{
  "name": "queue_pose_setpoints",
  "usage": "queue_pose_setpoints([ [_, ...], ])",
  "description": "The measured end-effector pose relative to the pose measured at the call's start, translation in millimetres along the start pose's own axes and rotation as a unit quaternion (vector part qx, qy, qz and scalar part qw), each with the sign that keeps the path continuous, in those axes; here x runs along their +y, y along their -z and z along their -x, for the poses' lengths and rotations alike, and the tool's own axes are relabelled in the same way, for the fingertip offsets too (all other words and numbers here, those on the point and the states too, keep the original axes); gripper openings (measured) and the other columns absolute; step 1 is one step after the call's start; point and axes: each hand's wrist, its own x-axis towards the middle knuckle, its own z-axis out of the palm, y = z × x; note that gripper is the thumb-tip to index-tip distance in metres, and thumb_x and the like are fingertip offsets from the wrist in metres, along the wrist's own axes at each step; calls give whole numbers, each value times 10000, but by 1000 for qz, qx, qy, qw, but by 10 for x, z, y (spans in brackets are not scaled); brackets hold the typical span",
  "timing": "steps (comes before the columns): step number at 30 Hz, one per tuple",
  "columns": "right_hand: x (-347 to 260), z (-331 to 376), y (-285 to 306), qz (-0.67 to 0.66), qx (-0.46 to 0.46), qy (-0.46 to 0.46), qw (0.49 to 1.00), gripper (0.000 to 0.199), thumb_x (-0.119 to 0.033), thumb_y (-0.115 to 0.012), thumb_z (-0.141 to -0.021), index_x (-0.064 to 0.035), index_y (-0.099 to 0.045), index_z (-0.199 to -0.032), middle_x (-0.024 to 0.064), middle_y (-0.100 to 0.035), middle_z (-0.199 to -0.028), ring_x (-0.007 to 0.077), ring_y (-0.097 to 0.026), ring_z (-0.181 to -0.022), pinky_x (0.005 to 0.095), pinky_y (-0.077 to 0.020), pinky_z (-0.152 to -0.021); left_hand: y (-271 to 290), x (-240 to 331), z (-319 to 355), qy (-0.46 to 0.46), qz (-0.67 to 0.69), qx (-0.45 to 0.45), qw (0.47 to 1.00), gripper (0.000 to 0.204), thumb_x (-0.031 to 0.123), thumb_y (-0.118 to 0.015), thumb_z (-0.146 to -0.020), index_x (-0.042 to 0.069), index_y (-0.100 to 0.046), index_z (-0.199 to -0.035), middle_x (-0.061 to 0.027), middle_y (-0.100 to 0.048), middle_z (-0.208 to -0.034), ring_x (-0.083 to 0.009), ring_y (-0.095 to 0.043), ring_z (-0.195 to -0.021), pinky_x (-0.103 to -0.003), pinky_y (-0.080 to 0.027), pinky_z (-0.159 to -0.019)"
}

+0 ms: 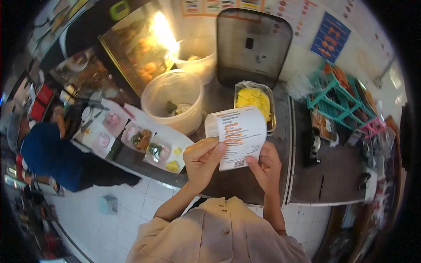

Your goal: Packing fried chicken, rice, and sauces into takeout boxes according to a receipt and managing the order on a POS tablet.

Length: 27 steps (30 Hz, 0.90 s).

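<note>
My left hand [202,160] and my right hand [266,166] hold a long white paper receipt [241,136] in front of me, above the dark counter. Orange marker strokes run across several of its printed lines, and its far end curls over to the left. The left thumb presses on its left edge, while the right thumb lies on its lower right part. Just beyond the paper sits a tray of yellow food [253,101], lined with clear plastic and partly covered by the receipt. A large clear plastic tub [172,101] with a little food in it stands to the left.
Food packs [138,138] lie on a white surface at the left. A lit glass display case [136,52] and a second tub [193,57] stand behind. A dark lid [254,48] leans on the wall. Green baskets [335,94] are at right. A person in blue [48,149] works at left.
</note>
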Motion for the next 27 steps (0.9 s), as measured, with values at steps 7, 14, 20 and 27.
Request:
queue_pose_setpoints([
  [7, 228, 15, 624, 123, -60, -90, 987, 209, -55, -591, -773, 6, -523, -962, 44, -559, -893, 69, -502, -786, 211, -413, -666, -470, -789, -138, 243, 159, 24, 957, 208, 134, -516, -843, -20, -515, -983, -58, -569, -915, -85, -533, -806, -230, -440, -682],
  [14, 932, 150, 2216, 95, -2, -191, 977, 139, -130, -560, -799, -20, -588, -877, 21, -574, -732, 85, -534, -665, 222, -428, -605, -916, -1720, 46, 332, 124, 43, 934, 227, 125, -478, -847, -14, -481, -1025, -114, -573, -921, -229, -589, -782, -339, -486, -663],
  [20, 1472, -239, 4346, 141, 226, -139, 954, 227, -210, -505, -849, 1, -588, -831, 4, -532, -670, 60, -488, -599, 203, -410, -556, -1286, -2083, 235, 317, -20, 118, 941, 208, 157, -526, -829, 27, -519, -992, -23, -551, -869, -90, -527, -756, -227, -421, -642],
  [27, 2262, -835, 5815, 128, 352, -137, 917, 235, -227, -515, -846, -4, -564, -789, -5, -494, -605, 71, -471, -533, 206, -395, -503, -1723, -2307, 424, 358, -95, 215, 904, 272, 192, -530, -826, 23, -499, -1037, -52, -552, -933, -136, -542, -806, -270, -434, -686],
])
